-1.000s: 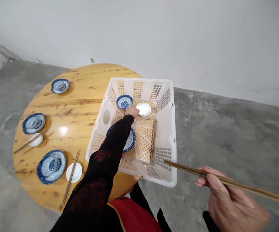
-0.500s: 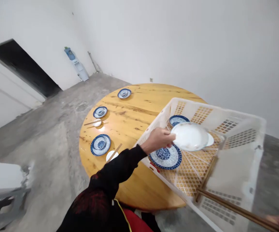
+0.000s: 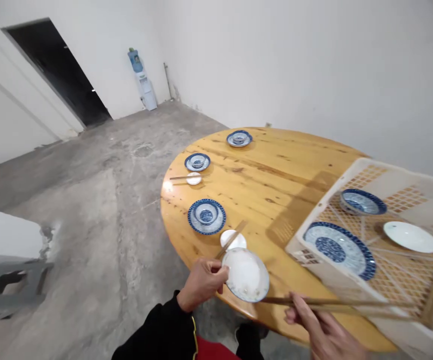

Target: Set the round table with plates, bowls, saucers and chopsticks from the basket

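In the head view, low in the middle of the frame, the left hand (image 3: pixel 202 283) is closed on the near rim of a small white plate (image 3: pixel 247 274), thumb on top and fingers curled beneath, holding it tipped slightly over the near edge of the round wooden table (image 3: pixel 276 175). At the bottom right of centre the right hand (image 3: pixel 319 327) pinches a pair of long brown chopsticks (image 3: pixel 336 303) between thumb and fingers; the sticks run almost level toward the right of the frame, their left tips just under the plate's lower right rim. Just above the plate a white saucer (image 3: pixel 232 239) lies on the table with another pair of chopsticks (image 3: pixel 231 239) slanting across it, and up and to the left of that stands a blue-patterned plate with a small bowl on it (image 3: pixel 206 216). Further up the table's left edge sit a second blue setting (image 3: pixel 197 161) with a white saucer and chopsticks (image 3: pixel 193 177) beside it, and a third blue setting (image 3: pixel 239 138) near the far rim. On the right of the frame a white lattice crate (image 3: pixel 366 272) rests on the table, holding a large blue-patterned plate (image 3: pixel 338 248), a blue bowl (image 3: pixel 362 201) behind it and a white dish (image 3: pixel 410 236) to the right. In the upper left are a dark doorway (image 3: pixel 57 75) and a water dispenser (image 3: pixel 141 82) against the white wall.
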A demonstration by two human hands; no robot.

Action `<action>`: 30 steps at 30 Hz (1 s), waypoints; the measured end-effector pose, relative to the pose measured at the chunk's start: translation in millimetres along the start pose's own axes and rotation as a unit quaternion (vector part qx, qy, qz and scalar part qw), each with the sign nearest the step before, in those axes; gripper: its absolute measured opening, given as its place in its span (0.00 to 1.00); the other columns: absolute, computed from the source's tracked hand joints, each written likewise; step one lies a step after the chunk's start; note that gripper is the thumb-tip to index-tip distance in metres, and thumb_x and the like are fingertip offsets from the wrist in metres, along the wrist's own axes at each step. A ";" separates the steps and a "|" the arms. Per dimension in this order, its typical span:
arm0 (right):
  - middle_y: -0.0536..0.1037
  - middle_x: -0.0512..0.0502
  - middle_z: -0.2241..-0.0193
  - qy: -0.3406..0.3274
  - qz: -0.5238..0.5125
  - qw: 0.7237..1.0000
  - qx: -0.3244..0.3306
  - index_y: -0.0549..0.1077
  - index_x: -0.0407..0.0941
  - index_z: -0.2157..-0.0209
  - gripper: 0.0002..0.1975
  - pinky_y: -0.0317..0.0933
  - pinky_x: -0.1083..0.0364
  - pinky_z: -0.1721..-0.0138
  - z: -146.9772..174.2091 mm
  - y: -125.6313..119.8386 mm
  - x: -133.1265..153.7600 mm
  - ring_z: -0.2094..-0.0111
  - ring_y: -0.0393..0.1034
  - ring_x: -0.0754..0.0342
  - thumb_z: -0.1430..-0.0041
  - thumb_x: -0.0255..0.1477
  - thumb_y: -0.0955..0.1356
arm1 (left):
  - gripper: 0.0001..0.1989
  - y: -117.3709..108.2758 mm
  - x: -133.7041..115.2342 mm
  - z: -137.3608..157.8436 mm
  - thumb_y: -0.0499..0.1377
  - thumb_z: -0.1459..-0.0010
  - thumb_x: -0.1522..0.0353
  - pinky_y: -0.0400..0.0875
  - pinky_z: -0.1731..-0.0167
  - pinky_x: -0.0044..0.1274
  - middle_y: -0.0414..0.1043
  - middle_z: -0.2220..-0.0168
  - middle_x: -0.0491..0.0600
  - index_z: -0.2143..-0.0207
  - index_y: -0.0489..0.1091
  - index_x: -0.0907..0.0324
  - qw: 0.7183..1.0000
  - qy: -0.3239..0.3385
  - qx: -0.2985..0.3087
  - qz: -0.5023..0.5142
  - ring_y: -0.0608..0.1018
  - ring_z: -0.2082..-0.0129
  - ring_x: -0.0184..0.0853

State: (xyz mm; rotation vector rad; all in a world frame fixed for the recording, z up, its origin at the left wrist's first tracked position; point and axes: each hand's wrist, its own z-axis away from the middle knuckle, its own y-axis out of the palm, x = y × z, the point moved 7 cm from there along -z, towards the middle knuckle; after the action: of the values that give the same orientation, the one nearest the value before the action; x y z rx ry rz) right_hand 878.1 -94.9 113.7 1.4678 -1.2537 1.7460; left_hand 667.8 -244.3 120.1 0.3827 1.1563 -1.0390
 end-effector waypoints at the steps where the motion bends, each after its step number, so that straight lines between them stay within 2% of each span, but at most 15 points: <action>1: 0.80 0.46 0.78 0.010 -0.007 1.000 0.017 0.82 0.50 0.73 0.15 0.73 0.49 0.76 6.8 34.2 11.9 0.76 0.77 0.43 0.46 0.46 0.71 | 0.20 -22.4 13.0 9.5 0.52 0.43 0.63 0.50 0.82 0.20 0.60 0.87 0.43 0.86 0.60 0.59 1.000 0.004 -0.009 -0.004 0.60 0.86 0.25; 5: 0.76 0.46 0.82 0.024 -0.046 0.996 0.077 0.77 0.46 0.79 0.22 0.69 0.53 0.76 34.1 164.1 57.9 0.79 0.73 0.48 0.45 0.50 0.70 | 0.22 -113.1 61.4 46.0 0.52 0.43 0.60 0.51 0.81 0.21 0.59 0.88 0.43 0.87 0.57 0.59 0.998 -0.005 -0.062 -0.028 0.60 0.85 0.26; 7: 0.73 0.47 0.84 0.019 -0.067 0.991 0.115 0.71 0.45 0.83 0.26 0.65 0.55 0.78 45.3 219.2 80.2 0.80 0.69 0.50 0.47 0.53 0.70 | 0.24 -154.9 83.6 60.0 0.51 0.43 0.56 0.52 0.82 0.22 0.57 0.88 0.43 0.87 0.56 0.58 0.994 -0.024 -0.094 -0.042 0.60 0.86 0.26; 10: 0.71 0.48 0.85 0.019 -0.098 0.980 0.173 0.67 0.45 0.85 0.28 0.61 0.56 0.79 55.1 286.1 105.6 0.81 0.66 0.53 0.48 0.54 0.69 | 0.26 -206.3 113.7 70.3 0.51 0.44 0.50 0.53 0.83 0.22 0.57 0.88 0.43 0.87 0.56 0.57 0.990 -0.057 -0.123 -0.039 0.61 0.87 0.27; 14: 0.69 0.49 0.86 0.030 -0.133 0.961 0.241 0.70 0.44 0.81 0.26 0.59 0.57 0.78 56.3 356.9 118.1 0.81 0.63 0.55 0.48 0.54 0.69 | 0.27 -262.4 139.8 66.4 0.51 0.44 0.48 0.57 0.80 0.22 0.63 0.86 0.45 0.84 0.60 0.58 0.981 -0.049 -0.186 -0.019 0.67 0.84 0.30; 17: 0.69 0.50 0.85 0.033 -0.148 0.954 0.258 0.72 0.43 0.78 0.26 0.59 0.57 0.77 48.6 404.6 118.1 0.81 0.63 0.55 0.46 0.53 0.69 | 0.27 -300.3 153.2 50.7 0.52 0.44 0.46 0.62 0.77 0.22 0.66 0.85 0.47 0.83 0.62 0.58 0.974 -0.044 -0.222 -0.003 0.71 0.81 0.33; 21: 0.71 0.50 0.82 0.037 -0.180 0.941 0.283 0.70 0.44 0.79 0.24 0.61 0.57 0.75 27.0 475.8 120.7 0.80 0.66 0.56 0.43 0.50 0.69 | 0.29 -360.2 164.7 12.5 0.54 0.47 0.41 0.64 0.77 0.23 0.67 0.84 0.47 0.80 0.65 0.58 0.966 -0.052 -0.252 0.023 0.70 0.81 0.33; 25: 0.75 0.47 0.76 0.010 -0.195 0.939 0.284 0.69 0.44 0.80 0.25 0.61 0.58 0.76 -13.6 549.3 139.6 0.79 0.67 0.57 0.39 0.48 0.67 | 0.30 -431.6 163.7 -35.2 0.57 0.49 0.40 0.63 0.78 0.21 0.64 0.84 0.45 0.81 0.65 0.58 0.964 -0.059 -0.258 0.020 0.68 0.81 0.31; 30: 0.75 0.48 0.76 0.002 -0.197 0.945 0.262 0.76 0.44 0.72 0.21 0.60 0.58 0.76 -73.9 623.4 164.7 0.77 0.70 0.56 0.37 0.47 0.66 | 0.29 -519.9 152.4 -86.0 0.60 0.50 0.41 0.65 0.77 0.21 0.66 0.84 0.44 0.77 0.71 0.59 0.949 -0.093 -0.300 0.014 0.69 0.81 0.32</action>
State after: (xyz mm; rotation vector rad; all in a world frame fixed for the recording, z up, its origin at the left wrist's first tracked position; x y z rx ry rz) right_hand 271.2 -321.9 77.8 1.8449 -0.4435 1.8679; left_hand 194.0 -517.6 77.8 -0.1768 1.2262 -0.6356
